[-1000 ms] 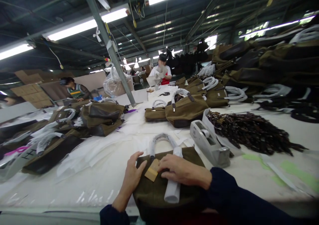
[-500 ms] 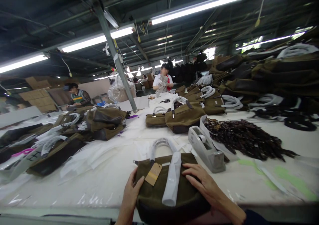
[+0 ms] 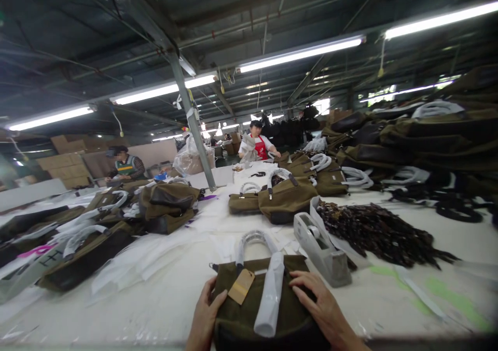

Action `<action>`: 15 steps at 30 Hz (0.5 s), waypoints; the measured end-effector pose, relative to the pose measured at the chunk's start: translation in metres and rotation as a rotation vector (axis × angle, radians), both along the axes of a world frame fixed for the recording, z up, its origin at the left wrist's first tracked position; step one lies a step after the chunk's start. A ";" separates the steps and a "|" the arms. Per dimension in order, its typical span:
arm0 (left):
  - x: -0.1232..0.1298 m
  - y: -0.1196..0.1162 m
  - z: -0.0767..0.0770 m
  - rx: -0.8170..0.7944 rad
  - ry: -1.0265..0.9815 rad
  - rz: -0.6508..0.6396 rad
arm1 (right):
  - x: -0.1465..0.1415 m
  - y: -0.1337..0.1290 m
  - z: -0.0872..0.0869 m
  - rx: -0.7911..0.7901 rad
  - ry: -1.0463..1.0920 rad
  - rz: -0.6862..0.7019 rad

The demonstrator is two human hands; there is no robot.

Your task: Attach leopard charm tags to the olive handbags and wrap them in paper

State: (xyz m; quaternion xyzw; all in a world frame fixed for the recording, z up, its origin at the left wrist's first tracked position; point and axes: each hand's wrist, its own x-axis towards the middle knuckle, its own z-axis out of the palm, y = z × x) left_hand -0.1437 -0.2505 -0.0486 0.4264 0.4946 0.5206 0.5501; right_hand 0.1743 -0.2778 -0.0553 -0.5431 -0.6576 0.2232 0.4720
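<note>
An olive-green handbag (image 3: 243,317) with a dark bottom panel stands at the table's near edge. One handle (image 3: 254,237), wrapped in clear film, arches above it. A white wrapped roll-like piece (image 3: 270,296) hangs down its front, beside a brown cardboard tag (image 3: 241,286). My left hand (image 3: 206,309) is closed round the bag's left side, thumb on the front. On the right side my right hand (image 3: 317,302) holds the bag, its fingers resting on the front face. A grey tape dispenser (image 3: 329,260) stands just beyond my right hand.
Dark glossy strips (image 3: 381,232) lie in a heap at right. More olive bags (image 3: 288,198) lie ahead, with a pile (image 3: 439,133) at far right and others (image 3: 89,252) at left. White sheets (image 3: 136,260) cover the table's left. A co-worker (image 3: 257,143) stands across the table.
The view has tilted up slightly, so the bag and table sit lower in the frame. Both hands keep their places on the bag. The co-worker opposite has stretched an arm out sideways.
</note>
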 end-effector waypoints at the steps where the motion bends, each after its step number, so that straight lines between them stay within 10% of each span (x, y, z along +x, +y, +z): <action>1: 0.002 -0.002 0.001 0.004 -0.046 0.019 | 0.000 0.000 -0.003 0.017 -0.006 -0.043; 7: 0.021 -0.019 0.015 0.017 -0.274 0.153 | 0.005 0.001 -0.011 -0.019 0.029 -0.165; 15: 0.044 -0.044 0.058 0.164 -0.375 -0.037 | 0.026 -0.004 0.003 -0.449 0.623 -0.170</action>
